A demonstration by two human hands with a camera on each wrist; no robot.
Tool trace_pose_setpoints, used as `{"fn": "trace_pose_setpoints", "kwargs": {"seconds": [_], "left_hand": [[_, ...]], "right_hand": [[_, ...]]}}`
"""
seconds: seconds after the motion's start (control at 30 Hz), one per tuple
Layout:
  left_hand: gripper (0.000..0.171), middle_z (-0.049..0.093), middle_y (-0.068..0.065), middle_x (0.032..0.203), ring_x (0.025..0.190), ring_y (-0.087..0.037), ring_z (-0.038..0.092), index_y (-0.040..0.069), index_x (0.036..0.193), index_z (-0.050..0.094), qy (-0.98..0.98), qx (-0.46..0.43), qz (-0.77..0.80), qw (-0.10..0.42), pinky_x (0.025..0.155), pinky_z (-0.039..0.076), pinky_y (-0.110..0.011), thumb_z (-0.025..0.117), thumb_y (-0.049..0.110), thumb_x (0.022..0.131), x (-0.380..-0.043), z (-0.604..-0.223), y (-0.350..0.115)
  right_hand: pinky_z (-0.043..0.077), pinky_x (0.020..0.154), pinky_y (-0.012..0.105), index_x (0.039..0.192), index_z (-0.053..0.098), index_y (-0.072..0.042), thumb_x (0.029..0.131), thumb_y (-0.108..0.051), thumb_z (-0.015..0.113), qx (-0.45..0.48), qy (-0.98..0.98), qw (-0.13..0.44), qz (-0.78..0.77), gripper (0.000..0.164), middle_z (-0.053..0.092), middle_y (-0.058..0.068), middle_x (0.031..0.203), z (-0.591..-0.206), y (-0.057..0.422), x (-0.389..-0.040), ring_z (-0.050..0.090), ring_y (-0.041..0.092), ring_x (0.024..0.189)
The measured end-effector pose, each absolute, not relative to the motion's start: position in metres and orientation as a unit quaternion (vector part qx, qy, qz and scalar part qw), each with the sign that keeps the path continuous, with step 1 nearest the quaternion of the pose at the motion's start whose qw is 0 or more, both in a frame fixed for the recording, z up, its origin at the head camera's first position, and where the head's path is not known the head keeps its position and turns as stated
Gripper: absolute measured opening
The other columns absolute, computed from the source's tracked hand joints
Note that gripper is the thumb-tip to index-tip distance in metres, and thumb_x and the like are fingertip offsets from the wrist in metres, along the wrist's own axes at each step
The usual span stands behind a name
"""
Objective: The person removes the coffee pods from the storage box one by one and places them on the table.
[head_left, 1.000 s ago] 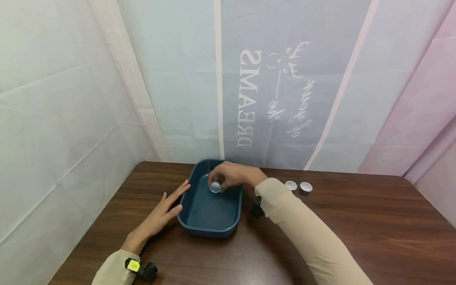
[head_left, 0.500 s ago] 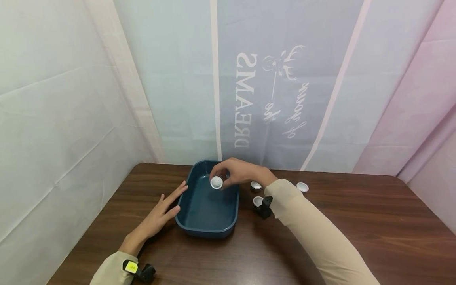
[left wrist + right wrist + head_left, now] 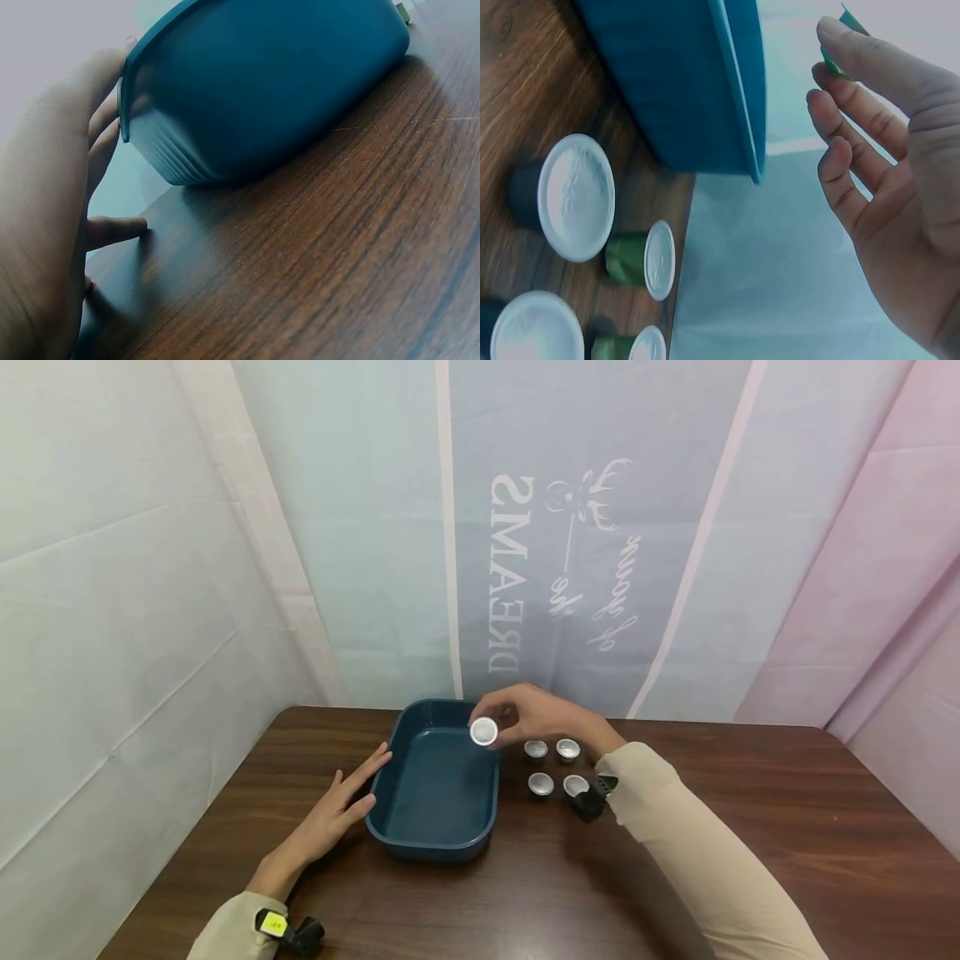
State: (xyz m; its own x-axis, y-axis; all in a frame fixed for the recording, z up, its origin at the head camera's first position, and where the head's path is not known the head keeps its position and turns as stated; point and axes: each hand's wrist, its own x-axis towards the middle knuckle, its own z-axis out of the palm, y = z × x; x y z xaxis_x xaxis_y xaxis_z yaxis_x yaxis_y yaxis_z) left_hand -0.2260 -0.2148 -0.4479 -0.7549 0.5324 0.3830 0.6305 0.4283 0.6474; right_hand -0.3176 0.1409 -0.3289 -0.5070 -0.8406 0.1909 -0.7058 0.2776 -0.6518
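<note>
My right hand [image 3: 531, 713] pinches a coffee capsule [image 3: 483, 732] by its sides, above the far right rim of a dark blue plastic basin [image 3: 431, 845]. Its silver foil lid faces the head camera; the right wrist view catches a bit of its green body. With fingers spread, my left hand [image 3: 330, 818] touches the basin's left rim. Right of the basin, several more coffee capsules stand lid up. In the right wrist view, a green capsule [image 3: 626, 259] stands behind a dark capsule [image 3: 576, 199], and another pair is partly cut off.
The brown wooden table [image 3: 735, 843] extends far to the right and toward the front. A printed cloth [image 3: 375, 527] hangs along its back edge, another pale cloth on the left. A black wrist camera [image 3: 592, 802] sits close to the front right capsule.
My right hand has brought the coffee capsule up from inside the basin and rightward to its right rim. The capsules on the table have come into fuller view. My left hand stays put.
</note>
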Motion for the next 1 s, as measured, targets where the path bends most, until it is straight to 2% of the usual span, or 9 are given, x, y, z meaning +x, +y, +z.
{"fn": "trace_pose_setpoints", "kwargs": {"seconds": [0.1, 0.23, 0.37, 0.53, 0.63, 0.77, 1.0], "left_hand": [[0.058, 0.014, -0.009, 0.159, 0.143, -0.029, 0.016, 0.017, 0.153, 0.025, -0.842, -0.345, -0.410, 0.059, 0.096, -0.004, -0.076, 0.046, 0.010, 0.100, -0.226, -0.447, -0.215], [0.058, 0.014, -0.008, 0.159, 0.143, -0.029, 0.016, 0.017, 0.153, 0.025, -0.841, -0.345, -0.412, 0.058, 0.095, -0.005, -0.077, 0.046, 0.011, 0.100, -0.225, -0.446, -0.215], [0.058, 0.014, -0.007, 0.159, 0.143, -0.029, 0.016, 0.018, 0.153, 0.025, -0.842, -0.344, -0.412, 0.057, 0.095, -0.004, -0.077, 0.046, 0.011, 0.100, -0.225, -0.447, -0.216], [0.058, 0.013, -0.006, 0.159, 0.143, -0.029, 0.016, 0.019, 0.153, 0.025, -0.841, -0.345, -0.413, 0.056, 0.095, -0.005, -0.077, 0.046, 0.011, 0.100, -0.226, -0.447, -0.216], [0.058, 0.013, -0.006, 0.159, 0.143, -0.029, 0.015, 0.018, 0.153, 0.025, -0.840, -0.346, -0.414, 0.057, 0.095, -0.005, -0.077, 0.046, 0.011, 0.100, -0.226, -0.447, -0.216], [0.058, 0.013, -0.009, 0.159, 0.144, -0.029, 0.014, 0.018, 0.153, 0.025, -0.839, -0.346, -0.416, 0.056, 0.095, -0.005, -0.077, 0.046, 0.010, 0.100, -0.226, -0.447, -0.217], [0.056, 0.011, -0.008, 0.159, 0.144, -0.024, 0.012, 0.016, 0.154, 0.023, -0.837, -0.347, -0.420, 0.048, 0.094, -0.006, -0.077, 0.044, 0.012, 0.101, -0.225, -0.448, -0.216]], "right_hand": [[0.052, 0.082, 0.035, 0.113, 0.068, -0.015, 0.081, -0.014, 0.078, -0.477, 0.788, 0.090, -0.379, 0.034, 0.066, -0.006, 0.106, -0.328, 0.153, -0.314, 0.061, 0.014, 0.096], [0.054, 0.077, 0.037, 0.114, 0.068, -0.016, 0.080, -0.013, 0.079, -0.458, 0.794, 0.067, -0.395, 0.036, 0.065, -0.005, 0.107, -0.332, 0.169, -0.310, 0.062, 0.016, 0.091], [0.054, 0.078, 0.037, 0.115, 0.067, -0.016, 0.079, -0.013, 0.080, -0.436, 0.802, 0.053, -0.405, 0.038, 0.065, -0.005, 0.109, -0.339, 0.185, -0.305, 0.062, 0.016, 0.094], [0.051, 0.080, 0.047, 0.111, 0.068, -0.019, 0.077, -0.014, 0.082, -0.399, 0.815, 0.020, -0.419, 0.036, 0.067, -0.005, 0.104, -0.343, 0.206, -0.291, 0.062, 0.015, 0.093], [0.050, 0.080, 0.045, 0.110, 0.068, -0.017, 0.077, -0.012, 0.081, -0.375, 0.820, 0.008, -0.433, 0.035, 0.067, -0.004, 0.101, -0.344, 0.220, -0.280, 0.062, 0.016, 0.091], [0.051, 0.077, 0.035, 0.112, 0.068, -0.014, 0.078, -0.013, 0.081, -0.346, 0.830, -0.006, -0.437, 0.036, 0.067, -0.003, 0.101, -0.350, 0.241, -0.274, 0.062, 0.015, 0.089], [0.050, 0.077, 0.034, 0.112, 0.068, -0.010, 0.077, -0.012, 0.082, -0.295, 0.854, -0.046, -0.427, 0.038, 0.068, -0.003, 0.095, -0.366, 0.272, -0.258, 0.062, 0.018, 0.087]]}}
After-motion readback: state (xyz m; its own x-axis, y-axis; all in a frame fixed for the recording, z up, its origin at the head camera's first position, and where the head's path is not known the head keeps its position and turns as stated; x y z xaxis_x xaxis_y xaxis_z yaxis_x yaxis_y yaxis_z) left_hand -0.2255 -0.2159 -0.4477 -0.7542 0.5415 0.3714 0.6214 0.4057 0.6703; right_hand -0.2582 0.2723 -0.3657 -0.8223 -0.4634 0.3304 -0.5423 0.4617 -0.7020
